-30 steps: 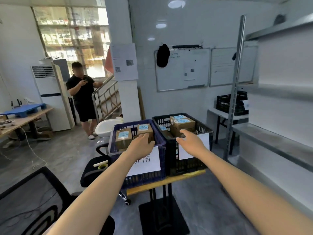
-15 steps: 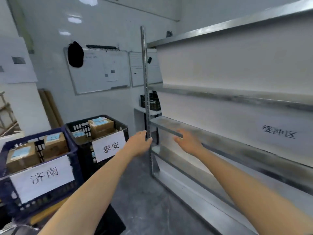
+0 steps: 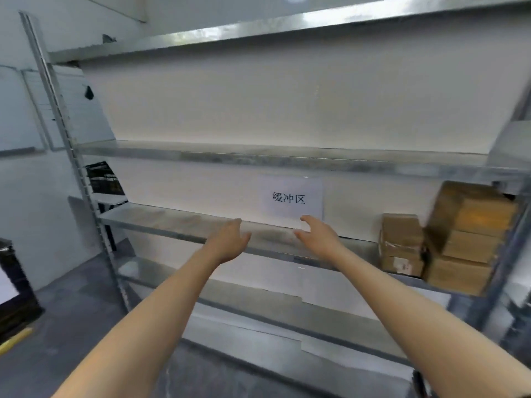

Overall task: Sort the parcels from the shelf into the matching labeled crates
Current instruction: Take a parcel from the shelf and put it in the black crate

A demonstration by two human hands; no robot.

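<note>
At the far left I see a dark crate (image 3: 14, 294), but the edge of my view cuts most of it off, and I cannot read its label. Next comes the metal shelf (image 3: 172, 222). My left hand (image 3: 230, 241) is out in front of its middle board, fingers loose and a bit bent, holding nothing. My right hand (image 3: 319, 237) is near it, also loose and holding nothing. The palms face each other with a gap between them. I cannot tell if either hand touches the board. Behind the right hand, a paper sign (image 3: 290, 198) is stuck on the back wall.

The parcels sit at the right end of that same board, well apart from both hands. The small parcel (image 3: 400, 244) stands up, taller than it is wide. Just beside it on the right is a stack of parcels (image 3: 465, 239). The stack runs up and down and nearly reaches the board above. It is blurry, so I cannot count the boxes or read any labels. The shelf post (image 3: 505, 282) hides its right side.
</note>
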